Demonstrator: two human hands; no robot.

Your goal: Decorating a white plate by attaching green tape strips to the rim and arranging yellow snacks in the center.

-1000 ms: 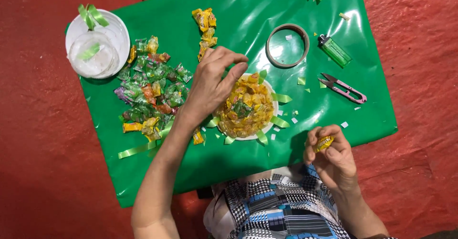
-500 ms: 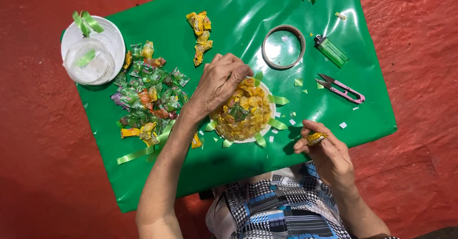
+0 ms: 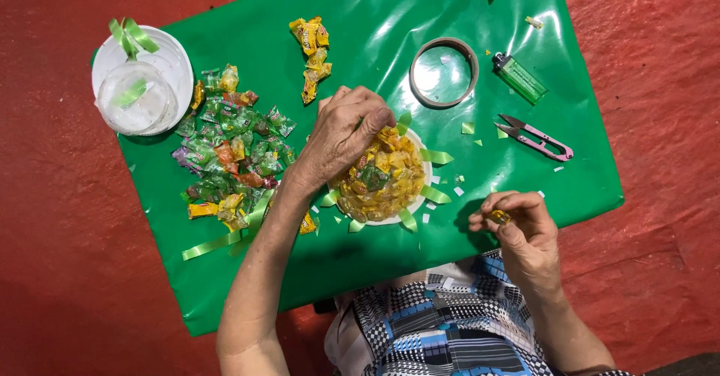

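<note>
The right hand (image 3: pixel 521 230) has come forward, fingers pinching a yellow candy (image 3: pixel 498 216). The left hand (image 3: pixel 346 134) still rests, fingers curled, empty as far as shows, on the candy plate (image 3: pixel 421 167).

Sheet (image 3: pixel 375 286): glossy green plastic film, creased, catching the light.
Floor (image 3: pixel 67 218): rough, matt red surface.
Sweets (image 3: pixel 232 147): shiny crinkled foil-like wrappers.
Ribbon (image 3: pixel 217 242): smooth satin-sheen green strip.
Snips (image 3: pixel 536 137): metal blades, pink plastic grip.
Lighter (image 3: pixel 519 77): translucent green plastic.
</note>
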